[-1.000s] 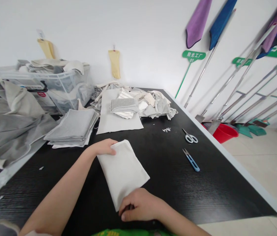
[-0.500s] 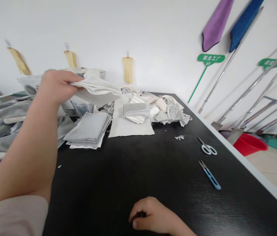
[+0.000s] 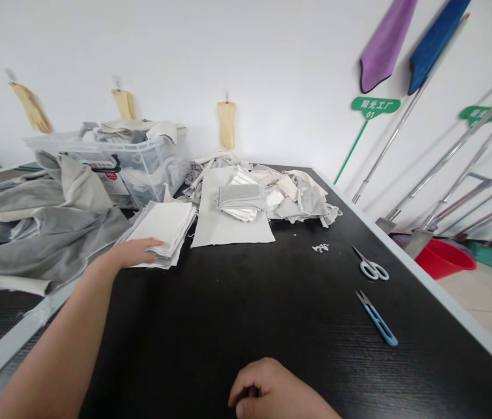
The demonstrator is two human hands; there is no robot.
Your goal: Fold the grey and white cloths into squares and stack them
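My left hand (image 3: 134, 253) lies at the near left edge of a stack of grey and white cloth pieces (image 3: 167, 224), fingers stretched out over the cloth. The top piece is white. My right hand (image 3: 267, 387) rests at the table's near side, its fingers loosely curled with a gap to the thumb and nothing visible in it. Right of the stack, a small folded grey cloth (image 3: 240, 195) sits on several white pieces over a flat white sheet (image 3: 232, 234).
Grey fabric (image 3: 57, 233) is heaped at left before a clear plastic bin (image 3: 141, 169). Cloth scraps (image 3: 302, 195) lie at the back. White-handled scissors (image 3: 373, 269) and blue thread snips (image 3: 379, 320) lie at right. A red bucket (image 3: 446, 256) stands beyond the table edge.
My left hand has come down from the air to the stack, and the white cloth it held now lies on top. My right hand has barely moved.
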